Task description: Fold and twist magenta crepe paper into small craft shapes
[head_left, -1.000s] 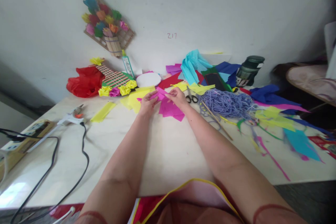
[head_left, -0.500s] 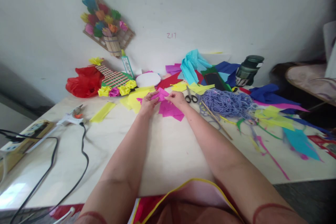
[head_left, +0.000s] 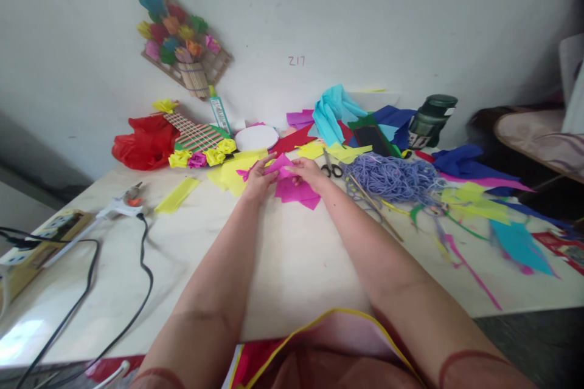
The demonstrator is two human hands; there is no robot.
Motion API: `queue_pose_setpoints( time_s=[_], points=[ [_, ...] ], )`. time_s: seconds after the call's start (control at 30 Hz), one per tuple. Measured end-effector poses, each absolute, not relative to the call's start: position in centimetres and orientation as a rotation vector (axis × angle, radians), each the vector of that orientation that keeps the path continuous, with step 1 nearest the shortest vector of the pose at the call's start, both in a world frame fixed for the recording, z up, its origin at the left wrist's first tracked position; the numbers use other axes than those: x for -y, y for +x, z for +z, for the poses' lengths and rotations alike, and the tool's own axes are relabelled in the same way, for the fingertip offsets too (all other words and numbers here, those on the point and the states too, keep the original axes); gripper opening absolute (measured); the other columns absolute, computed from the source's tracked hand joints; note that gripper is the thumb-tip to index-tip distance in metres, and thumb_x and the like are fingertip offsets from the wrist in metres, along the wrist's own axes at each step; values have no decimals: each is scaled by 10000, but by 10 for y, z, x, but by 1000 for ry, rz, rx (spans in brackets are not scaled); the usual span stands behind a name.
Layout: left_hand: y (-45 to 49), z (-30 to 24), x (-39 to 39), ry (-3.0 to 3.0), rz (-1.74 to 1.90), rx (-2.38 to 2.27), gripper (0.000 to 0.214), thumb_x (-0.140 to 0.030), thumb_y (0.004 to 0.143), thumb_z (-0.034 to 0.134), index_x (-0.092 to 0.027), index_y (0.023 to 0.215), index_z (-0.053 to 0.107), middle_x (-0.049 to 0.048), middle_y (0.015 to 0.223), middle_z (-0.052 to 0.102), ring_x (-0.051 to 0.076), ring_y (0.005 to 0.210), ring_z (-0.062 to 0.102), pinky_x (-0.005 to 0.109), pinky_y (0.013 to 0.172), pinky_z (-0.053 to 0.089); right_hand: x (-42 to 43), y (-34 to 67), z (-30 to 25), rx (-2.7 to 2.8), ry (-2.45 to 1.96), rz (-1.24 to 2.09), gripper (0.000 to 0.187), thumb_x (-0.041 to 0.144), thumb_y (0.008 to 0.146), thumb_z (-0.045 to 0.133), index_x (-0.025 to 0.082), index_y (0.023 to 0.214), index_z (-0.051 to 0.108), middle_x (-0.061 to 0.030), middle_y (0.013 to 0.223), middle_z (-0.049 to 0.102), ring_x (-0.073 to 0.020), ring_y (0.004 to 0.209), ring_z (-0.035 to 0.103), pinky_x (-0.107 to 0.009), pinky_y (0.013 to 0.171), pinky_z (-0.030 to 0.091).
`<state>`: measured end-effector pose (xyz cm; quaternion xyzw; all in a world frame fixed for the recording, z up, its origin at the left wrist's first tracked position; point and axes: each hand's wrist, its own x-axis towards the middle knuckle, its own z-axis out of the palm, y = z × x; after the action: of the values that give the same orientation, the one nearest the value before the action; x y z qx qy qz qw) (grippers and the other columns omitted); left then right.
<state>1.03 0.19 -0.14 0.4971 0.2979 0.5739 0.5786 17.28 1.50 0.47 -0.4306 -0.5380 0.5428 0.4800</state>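
Observation:
Between my two hands is a piece of pink crepe paper (head_left: 281, 163). My left hand (head_left: 260, 177) grips its left side, fingers closed on it. My right hand (head_left: 306, 174) pinches its right edge. More magenta crepe paper sheets (head_left: 297, 193) lie on the table just below. Yellow crepe paper (head_left: 235, 171) spreads to the left of my left hand, with a small twisted pink piece near my fingers. Black-handled scissors (head_left: 332, 170) rest right of my right hand.
Purple yarn (head_left: 392, 177) and a thin stick (head_left: 376, 209) lie to the right. A hot glue gun (head_left: 121, 206), its cord and a power strip (head_left: 43, 237) occupy the left. Behind stand a green bottle (head_left: 433, 121), a white disc (head_left: 256, 138) and a paper flower craft (head_left: 196, 140).
The pink paper has been turned and looks flatter between my hands. My right hand's fingers have shifted along its edge; both arms stay nearly in place.

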Motion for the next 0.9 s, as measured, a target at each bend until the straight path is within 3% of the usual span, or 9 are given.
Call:
queue_pose_setpoints(
  time_s=[0.13,0.3,0.5,0.7,0.9],
  points=[
    [10,-3,-1,1243,1280,-706,782,-190,584,782,-205,1309,489,28,823,714,136,670,655,252,669,514,-12,173,6,1359,-1094,1357,264,268,650,753,173,654,506,51,448,540,-61,347,440,-175,346,346],
    [10,-3,-3,1176,1279,-726,765,-241,616,781,-220,1317,477,31,829,709,154,695,669,273,691,532,-11,172,6,1355,-1112,1306,239,184,645,730,174,606,494,64,409,515,-57,324,417,-170,343,315],
    [11,-1,-8,977,1354,-869,380,-433,741,667,-123,955,617,60,740,699,189,679,686,306,648,571,-11,171,7,1336,-1055,1235,193,177,629,709,165,626,516,65,443,535,-56,360,442,-174,391,351],
    [11,1,-4,1147,1165,-990,399,-487,683,705,-100,737,628,95,611,680,178,545,658,243,498,520,-15,172,2,1364,-1005,1174,231,249,602,721,176,635,504,79,471,522,-65,408,468,-186,428,374],
    [10,-6,-8,1262,1162,-980,401,-491,613,748,-111,655,629,48,536,646,133,476,610,232,503,498,-16,173,0,1389,-976,1189,256,321,626,714,180,636,501,79,463,507,-70,408,468,-189,421,365]
  ],
)
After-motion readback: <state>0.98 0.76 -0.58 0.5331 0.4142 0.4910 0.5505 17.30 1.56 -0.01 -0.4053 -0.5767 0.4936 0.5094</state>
